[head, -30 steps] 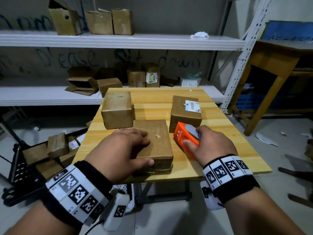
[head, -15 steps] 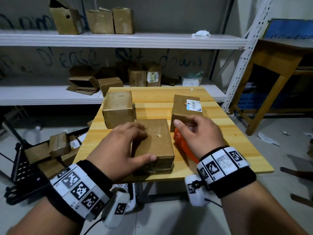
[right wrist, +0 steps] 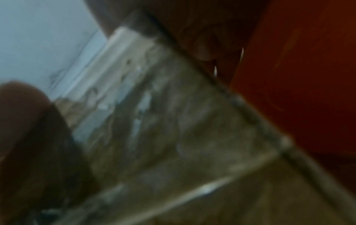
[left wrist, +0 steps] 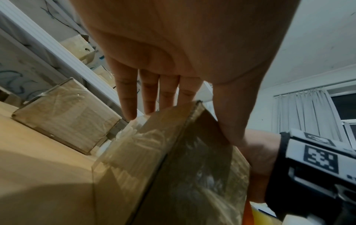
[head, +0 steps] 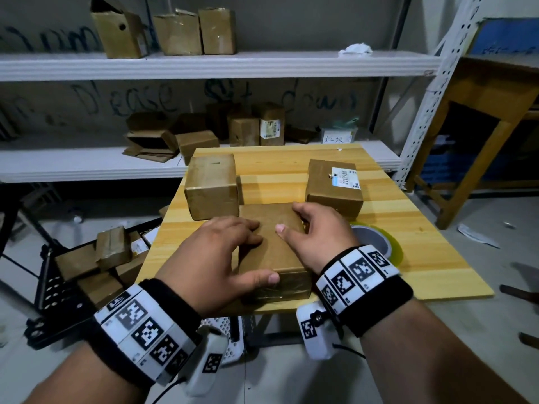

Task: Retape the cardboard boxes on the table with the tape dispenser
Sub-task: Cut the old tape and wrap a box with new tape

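A flat brown cardboard box (head: 274,252) (left wrist: 173,152) (right wrist: 163,129) lies at the near edge of the wooden table (head: 423,258). My left hand (head: 248,252) (left wrist: 154,91) rests on its top with straight fingers, thumb against the near face. My right hand (head: 291,218) grips the box's far right corner, fingers curled over the edge and thumb on top. The tape dispenser (head: 376,239) lies on the table just right of the box, mostly hidden by my right wrist. Only its tape roll shows in the head view; its orange body (right wrist: 298,76) shows in the right wrist view.
Two more taped boxes stand further back on the table, one at the left (head: 211,188) (left wrist: 67,118) and one with a white label at the right (head: 332,188). White shelves (head: 87,164) with several boxes run behind. A wooden table (head: 481,106) stands at the right.
My right hand has let go of the orange tape dispenser, left it on the table and moved left onto the near box. My left hand has stayed on the box.
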The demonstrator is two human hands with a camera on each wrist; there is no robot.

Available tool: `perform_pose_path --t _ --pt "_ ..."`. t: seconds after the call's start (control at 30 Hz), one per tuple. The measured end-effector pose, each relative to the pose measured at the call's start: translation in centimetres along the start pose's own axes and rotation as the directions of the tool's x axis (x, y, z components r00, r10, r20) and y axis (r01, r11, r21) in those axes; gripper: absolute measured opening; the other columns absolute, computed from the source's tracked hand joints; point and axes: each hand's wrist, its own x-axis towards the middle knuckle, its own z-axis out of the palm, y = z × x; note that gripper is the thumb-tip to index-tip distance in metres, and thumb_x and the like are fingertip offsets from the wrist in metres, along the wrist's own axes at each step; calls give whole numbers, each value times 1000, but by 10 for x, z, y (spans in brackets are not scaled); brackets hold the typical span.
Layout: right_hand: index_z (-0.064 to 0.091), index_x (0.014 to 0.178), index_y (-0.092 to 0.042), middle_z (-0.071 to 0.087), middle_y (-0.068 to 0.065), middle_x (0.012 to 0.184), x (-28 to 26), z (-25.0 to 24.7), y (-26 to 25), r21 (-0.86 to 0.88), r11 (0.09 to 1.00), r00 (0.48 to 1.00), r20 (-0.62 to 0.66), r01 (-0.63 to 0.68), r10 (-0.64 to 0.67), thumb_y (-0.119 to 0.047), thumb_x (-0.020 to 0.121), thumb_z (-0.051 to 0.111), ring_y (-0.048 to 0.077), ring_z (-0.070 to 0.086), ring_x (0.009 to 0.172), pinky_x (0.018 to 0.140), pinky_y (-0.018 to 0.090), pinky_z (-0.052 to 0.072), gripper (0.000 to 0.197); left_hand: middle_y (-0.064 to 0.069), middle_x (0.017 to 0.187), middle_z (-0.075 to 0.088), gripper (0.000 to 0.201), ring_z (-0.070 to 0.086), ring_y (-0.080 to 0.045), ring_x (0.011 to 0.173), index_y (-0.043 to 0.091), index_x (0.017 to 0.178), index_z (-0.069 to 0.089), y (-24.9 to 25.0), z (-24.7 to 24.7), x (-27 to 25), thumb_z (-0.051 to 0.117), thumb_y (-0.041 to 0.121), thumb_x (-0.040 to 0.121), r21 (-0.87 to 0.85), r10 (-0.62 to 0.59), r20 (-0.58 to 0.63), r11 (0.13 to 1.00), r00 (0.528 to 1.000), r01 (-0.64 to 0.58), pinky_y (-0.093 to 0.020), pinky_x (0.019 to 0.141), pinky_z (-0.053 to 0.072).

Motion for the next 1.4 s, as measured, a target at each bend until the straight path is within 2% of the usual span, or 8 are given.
perform_pose_path --t 0.37,0.5,0.7,0.87,0.97,1.07,1.17,1.4 --pt "59 146 -23 64 -6 145 6 4 7 117 993 1000 -14 7 -6 -30 100 66 14 59 133 114 39 47 46 17 145 56 88 49 -6 133 34 131 66 -2 1 1 49 93 68 40 2 -1 999 1000 -2 -36 112 43" --pt "58 146 -26 62 -7 146 2 3 11 131 991 999 -16 33 -32 -30 105 58 15 56 136 116 42 46 42 15 144 47 89 40 -10 133 43 152 46 1 5 -1 40 89 77 110 14 20 994 1000 -16 -39 113 41" --pt "70 127 -32 70 -14 127 -7 -17 21 291 957 985 -166 11 39 -28 107 54 8 63 120 106 39 51 26 19 149 32 87 29 -9 138 51 153 39 3 -1 1 28 89 75 174 -23 89 985 996 7 -41 116 38" --pt "68 101 -29 63 -10 99 -14 -39 30 -143 989 950 -306 19 -63 -44 97 65 13 63 95 79 30 52 16 20 144 35 89 31 -7 134 51 150 43 5 0 3 28 91 72 181 -42 69 983 997 29 -37 113 39" --pt "61 119 -28 64 -5 110 -17 -41 33 -378 924 986 -169 -56 -9 -67 90 62 18 63 103 88 37 56 49 19 142 36 90 32 -6 131 49 149 45 6 1 4 30 91 71 172 -40 60 985 997 29 -35 112 39" --pt "50 127 -26 68 -2 106 -23 -37 31 -518 850 995 -82 -94 60 -80 88 49 23 67 98 82 38 57 67 19 141 37 90 32 -5 131 48 148 47 5 1 5 33 91 70 141 -42 58 989 997 34 -34 112 38" --pt "47 121 -25 60 -5 86 -25 -36 26 -561 821 993 -35 -112 112 -75 89 50 23 62 81 72 36 55 60 18 143 38 90 33 -6 132 47 148 48 5 2 5 33 90 70 131 -41 55 991 998 33 -34 112 38" --pt "44 126 -21 49 -5 76 -27 -35 20 -566 813 987 -2 -136 163 -48 93 58 20 53 72 66 35 48 46 17 145 38 88 32 -7 134 48 148 48 6 4 4 34 89 71 115 -54 49 992 997 48 -37 114 38"
